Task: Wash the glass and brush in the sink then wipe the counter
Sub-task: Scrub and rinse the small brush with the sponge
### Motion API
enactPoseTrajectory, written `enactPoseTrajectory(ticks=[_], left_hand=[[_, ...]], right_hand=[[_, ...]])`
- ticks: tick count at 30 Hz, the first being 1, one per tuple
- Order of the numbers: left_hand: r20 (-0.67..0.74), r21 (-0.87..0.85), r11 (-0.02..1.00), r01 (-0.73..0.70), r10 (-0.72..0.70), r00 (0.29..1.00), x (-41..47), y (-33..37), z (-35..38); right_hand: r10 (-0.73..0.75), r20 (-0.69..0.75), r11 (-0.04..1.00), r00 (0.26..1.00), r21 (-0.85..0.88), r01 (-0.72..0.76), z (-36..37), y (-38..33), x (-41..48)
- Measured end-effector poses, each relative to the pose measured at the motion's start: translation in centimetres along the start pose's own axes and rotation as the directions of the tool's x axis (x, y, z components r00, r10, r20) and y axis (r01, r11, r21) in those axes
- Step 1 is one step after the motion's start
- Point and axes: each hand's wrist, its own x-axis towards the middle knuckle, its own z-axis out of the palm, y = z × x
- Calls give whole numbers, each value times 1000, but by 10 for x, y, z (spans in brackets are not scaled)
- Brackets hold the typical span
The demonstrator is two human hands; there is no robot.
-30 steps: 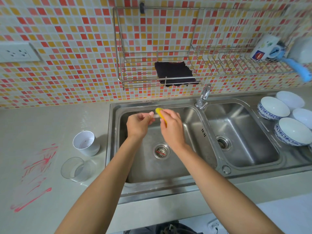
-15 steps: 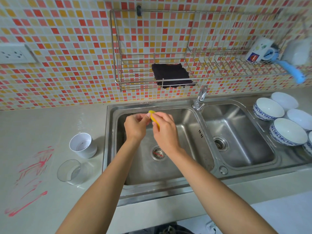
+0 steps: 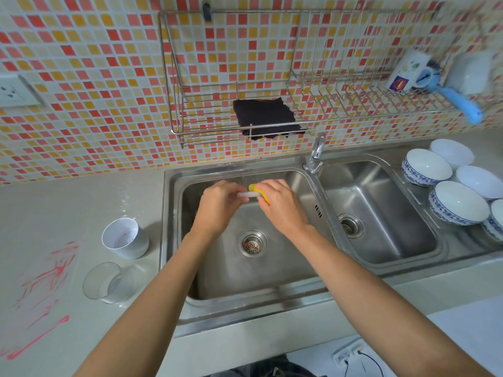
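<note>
- The brush (image 3: 248, 194) is held over the left basin of the sink (image 3: 174, 213), between both hands.
- Its white end is gripped by the left hand (image 3: 219, 204).
- Its yellow part is closed in the right hand (image 3: 283, 205).
- The glass (image 3: 104, 282) is seen on the counter (image 3: 54, 202), left of the sink, beside a white cup (image 3: 123, 238).
- Red marks (image 3: 46, 281) are seen on the counter.

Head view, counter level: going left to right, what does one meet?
Red smears → clear glass → white cup → left hand → brush gripped by both hands → right hand → tap → right basin drain → blue-patterned bowls.
</note>
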Motion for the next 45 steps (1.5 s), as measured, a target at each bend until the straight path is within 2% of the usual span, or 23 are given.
enactPoseTrajectory(ticks=[3,7,11,15,18,20,23,26,29,32,36,41,45], left_hand=[[-11,54,999,-6,7,1000,5,5,9],[-66,-103,976,191,-199,978,13,19,27],[-46,-217,934,284,-300,953,25,32,58],[-21,-250,903,350,-366,930,38,46,92],[-19,-227,893,388,-402,915,50,54,114],[4,-218,866,449,-459,888,58,55,126],[26,-239,850,469,-477,879,67,56,139],[43,-258,851,457,-463,885,77,59,147],[57,-282,847,450,-454,889,87,60,154],[55,-295,848,440,-444,894,91,59,158],[38,-288,853,435,-443,896,92,57,159],[36,-282,860,426,-434,900,95,57,162],[49,-286,862,418,-423,905,103,58,169]], right_hand=[[24,-52,999,998,28,-22,-3,12,-1],[263,-147,957,953,164,-239,-3,31,-3],[188,-144,970,972,185,-160,-3,33,-16],[383,-152,904,911,264,-336,-5,75,-14],[297,-85,930,951,251,-268,-3,85,-17],[312,-70,917,948,284,-281,-5,99,-18],[506,-76,827,859,327,-458,-7,147,-7],[620,101,738,778,262,-622,-3,193,12],[606,251,733,755,193,-653,9,218,31],[569,297,755,767,181,-630,19,228,43],[542,295,785,787,157,-600,26,229,48],[422,306,850,853,193,-490,32,225,49],[505,245,783,828,274,-559,24,226,44]])
